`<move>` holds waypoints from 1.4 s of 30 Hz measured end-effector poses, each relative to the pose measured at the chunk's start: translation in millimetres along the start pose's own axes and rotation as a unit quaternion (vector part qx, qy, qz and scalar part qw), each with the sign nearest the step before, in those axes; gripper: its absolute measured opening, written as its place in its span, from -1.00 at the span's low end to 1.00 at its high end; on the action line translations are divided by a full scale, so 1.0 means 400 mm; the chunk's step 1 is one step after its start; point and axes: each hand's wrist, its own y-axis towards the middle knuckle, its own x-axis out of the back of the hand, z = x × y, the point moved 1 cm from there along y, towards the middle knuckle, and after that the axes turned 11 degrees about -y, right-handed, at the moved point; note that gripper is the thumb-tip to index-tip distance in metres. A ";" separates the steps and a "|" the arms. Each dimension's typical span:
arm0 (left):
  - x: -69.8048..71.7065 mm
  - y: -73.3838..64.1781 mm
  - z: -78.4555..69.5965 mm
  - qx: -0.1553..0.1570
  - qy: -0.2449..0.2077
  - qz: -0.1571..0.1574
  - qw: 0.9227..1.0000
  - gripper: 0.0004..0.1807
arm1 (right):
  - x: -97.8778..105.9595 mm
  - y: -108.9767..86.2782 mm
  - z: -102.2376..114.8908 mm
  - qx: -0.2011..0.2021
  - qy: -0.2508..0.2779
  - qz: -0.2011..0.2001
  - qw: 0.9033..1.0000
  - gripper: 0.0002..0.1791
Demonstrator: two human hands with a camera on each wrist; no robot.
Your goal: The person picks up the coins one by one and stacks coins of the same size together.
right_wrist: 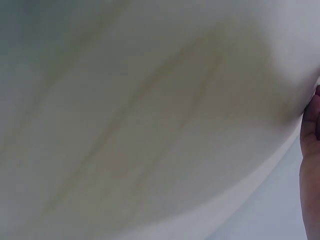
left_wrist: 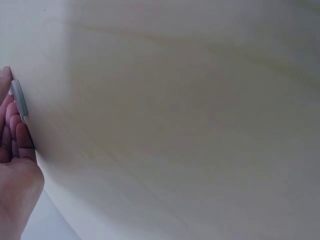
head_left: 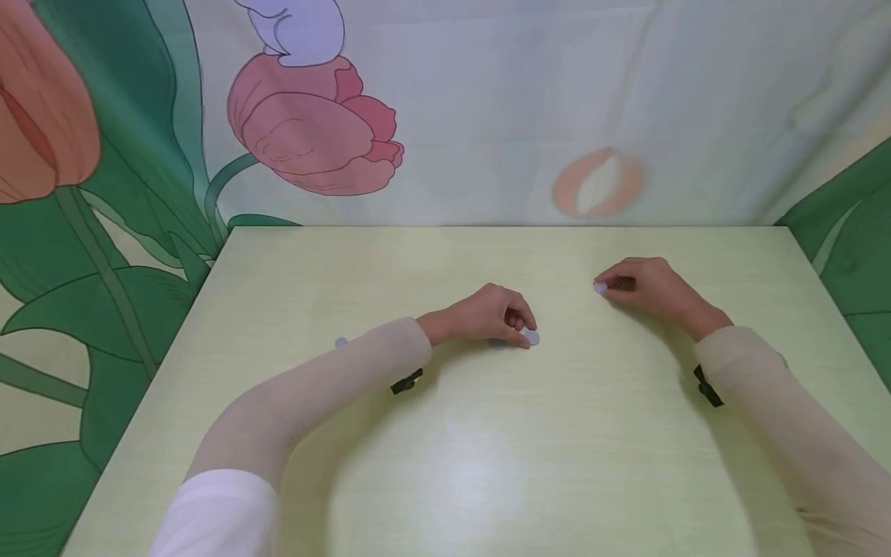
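Observation:
Near the middle of the table, my left hand (head_left: 487,313) pinches a small pale round disc (head_left: 532,337) between thumb and finger, low at the tabletop. A second disc (head_left: 497,343) lies under that hand, partly hidden by the thumb. In the left wrist view a disc (left_wrist: 19,99) appears nearly edge-on beside the curled fingers; which of the two it is I cannot tell. Farther right and back, my right hand (head_left: 657,292) holds another pale disc (head_left: 600,288) between thumb and fingertips. The right wrist view catches only part of this hand (right_wrist: 311,135), without its disc.
Another pale disc (head_left: 341,342) lies left of centre, just behind the left sleeve (head_left: 348,379). The light wooden table (head_left: 473,464) ends at the back against a hanging cloth (head_left: 487,116) printed with flowers. Dark straps hang beneath both forearms.

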 end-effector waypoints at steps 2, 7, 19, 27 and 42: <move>0.000 -0.001 0.000 0.000 0.001 -0.001 1.000 -0.76 | 0.004 0.000 0.002 -0.007 0.010 0.002 1.000 -0.75; 0.002 -0.001 -0.002 -0.002 -0.001 -0.001 1.000 -0.75 | 0.010 -0.002 0.003 -0.008 0.015 0.003 1.000 -0.77; 0.002 -0.001 0.003 -0.012 -0.003 0.002 1.000 -0.76 | 0.011 -0.016 0.008 -0.029 0.021 -0.009 0.999 -0.79; 0.002 -0.002 0.007 -0.026 0.011 0.003 1.000 -0.76 | 0.013 -0.026 0.016 -0.045 0.031 -0.008 0.998 -0.78; 0.005 -0.004 0.003 -0.028 0.010 0.001 1.000 -0.78 | 0.004 -0.032 0.034 -0.036 0.058 0.004 0.998 -0.75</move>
